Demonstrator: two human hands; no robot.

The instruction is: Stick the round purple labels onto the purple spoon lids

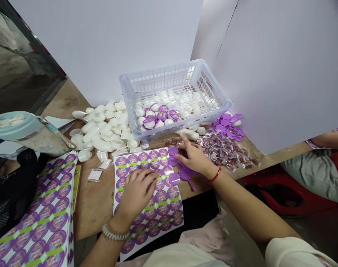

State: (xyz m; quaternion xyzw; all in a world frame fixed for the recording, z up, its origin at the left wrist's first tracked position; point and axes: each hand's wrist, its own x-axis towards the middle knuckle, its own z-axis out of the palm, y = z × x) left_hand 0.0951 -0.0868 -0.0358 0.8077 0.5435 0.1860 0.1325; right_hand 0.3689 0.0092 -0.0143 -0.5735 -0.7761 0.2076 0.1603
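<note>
A sheet of round purple stickers (158, 217) with green bands lies before me, its lower end hanging past the table edge. My left hand (139, 189) rests palm down on it, fingers lying out over the stickers. At the sheet's right edge, several purple round lids (174, 179) with short stems lie loosely, some overlapping the sheet. Over these lids is my right hand (195, 158), with index finger stretched and thumb apart from it, the thumb by one lid. Its lower fingers are partly hidden.
A plastic basket (182, 124) holds white cups, some with purple stickered lids. White cups (102, 126) are heaped left of it. Small brown packets (227, 148) and more purple lids (227, 124) lie right. A tumbler (43, 137) and stacked sticker sheets (46, 222) stand left. Another person's arm (328, 141) shows far right.
</note>
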